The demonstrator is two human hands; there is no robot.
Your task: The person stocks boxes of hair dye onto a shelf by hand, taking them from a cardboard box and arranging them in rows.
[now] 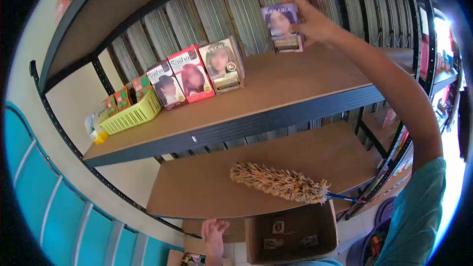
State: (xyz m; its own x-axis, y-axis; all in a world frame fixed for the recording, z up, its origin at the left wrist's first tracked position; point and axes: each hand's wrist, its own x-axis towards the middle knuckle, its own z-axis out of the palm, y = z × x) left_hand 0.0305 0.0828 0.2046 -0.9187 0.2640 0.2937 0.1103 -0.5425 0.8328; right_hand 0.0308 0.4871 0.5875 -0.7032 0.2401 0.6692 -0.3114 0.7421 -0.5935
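Observation:
My right hand [315,23] grips a purple hair dye box [280,19] by its right side, holding it upright above the upper shelf [286,86]. To its left on that shelf stand a brown hair dye box [221,66], a red Sasha hair dye box [191,75] and a darker Sasha box [167,86], side by side. My left hand [215,234] hangs low, below the front edge of the lower shelf [197,187]. Its fingers are loosely bent and apart, with nothing in them.
A yellow-green basket [132,117] with orange-green packets stands at the shelf's left end, beside a yellow-and-white container [96,130]. A fluffy duster [281,183] lies on the lower shelf. Below are an open cardboard box [293,236] and a dark tub [367,246]. Metal posts [66,133] frame the shelves.

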